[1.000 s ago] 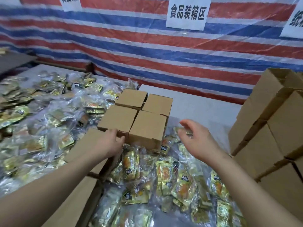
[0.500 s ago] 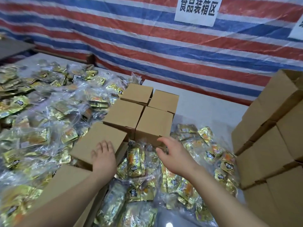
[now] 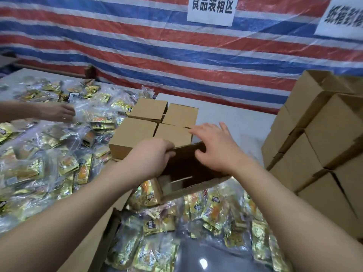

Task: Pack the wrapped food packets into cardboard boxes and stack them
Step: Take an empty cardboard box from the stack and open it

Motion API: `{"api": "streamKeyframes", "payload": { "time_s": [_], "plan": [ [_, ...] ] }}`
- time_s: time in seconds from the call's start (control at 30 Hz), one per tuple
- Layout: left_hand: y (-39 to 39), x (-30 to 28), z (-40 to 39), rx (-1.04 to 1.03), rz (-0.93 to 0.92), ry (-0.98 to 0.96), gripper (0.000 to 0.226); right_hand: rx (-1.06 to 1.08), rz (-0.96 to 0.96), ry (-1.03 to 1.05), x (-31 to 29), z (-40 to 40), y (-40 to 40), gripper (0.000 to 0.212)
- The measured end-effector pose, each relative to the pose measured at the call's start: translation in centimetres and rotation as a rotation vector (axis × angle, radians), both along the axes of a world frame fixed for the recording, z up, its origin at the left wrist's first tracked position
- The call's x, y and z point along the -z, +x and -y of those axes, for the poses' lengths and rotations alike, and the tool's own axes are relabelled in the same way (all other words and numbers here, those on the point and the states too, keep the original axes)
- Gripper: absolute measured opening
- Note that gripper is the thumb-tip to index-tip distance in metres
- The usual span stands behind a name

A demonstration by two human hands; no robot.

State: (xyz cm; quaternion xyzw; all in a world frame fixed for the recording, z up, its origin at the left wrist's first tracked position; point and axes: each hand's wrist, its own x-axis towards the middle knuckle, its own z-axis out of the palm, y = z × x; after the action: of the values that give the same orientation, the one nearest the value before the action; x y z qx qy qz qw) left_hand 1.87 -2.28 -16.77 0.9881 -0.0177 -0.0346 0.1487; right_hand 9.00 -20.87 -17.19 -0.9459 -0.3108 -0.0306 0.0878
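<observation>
An open cardboard box [image 3: 198, 185] is lifted above the packets, tipped so its dark inside faces me. My left hand [image 3: 150, 157] grips its upper left edge with curled fingers. My right hand [image 3: 218, 150] holds the upper wall, fingers spread over the outside and thumb inside. Gold wrapped food packets [image 3: 157, 222] in clear plastic lie under and in front of the box. Just behind it stand closed small boxes [image 3: 135, 128], four in a block.
A big heap of packets [image 3: 39, 163] covers the table's left side, and another person's hand [image 3: 57, 112] reaches into it. Stacked closed cartons [image 3: 314, 146] rise at the right. Flat cardboard [image 3: 92, 246] lies under my left arm. A striped tarp hangs behind the table.
My hands have lifted a cardboard piece from the left and it is now an open box held by both hands. Another person's hand has come in at the left.
</observation>
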Motion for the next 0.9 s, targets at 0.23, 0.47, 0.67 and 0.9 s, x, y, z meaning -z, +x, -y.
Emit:
{"api": "streamKeyframes", "payload": {
  "time_s": [0.23,0.47,0.67,0.9],
  "plan": [
    [1.3,5.9,9.0,0.277,-0.129,-0.191,0.022,0.186,-0.118,-0.162,5.2,10.9,-4.1,0.014],
    [-2.3,18.0,16.5,0.493,-0.362,-0.195,0.024,0.428,-0.378,-0.177,16.4,18.0,-13.0,0.018],
    [-5.1,22.9,18.2,0.553,-0.419,-0.155,0.024,0.498,-0.489,-0.106,21.3,19.3,-17.0,0.007],
    [-5.8,23.4,18.4,0.553,-0.412,-0.187,0.033,0.452,-0.473,-0.092,22.2,20.1,-17.4,0.020]
  ]
}}
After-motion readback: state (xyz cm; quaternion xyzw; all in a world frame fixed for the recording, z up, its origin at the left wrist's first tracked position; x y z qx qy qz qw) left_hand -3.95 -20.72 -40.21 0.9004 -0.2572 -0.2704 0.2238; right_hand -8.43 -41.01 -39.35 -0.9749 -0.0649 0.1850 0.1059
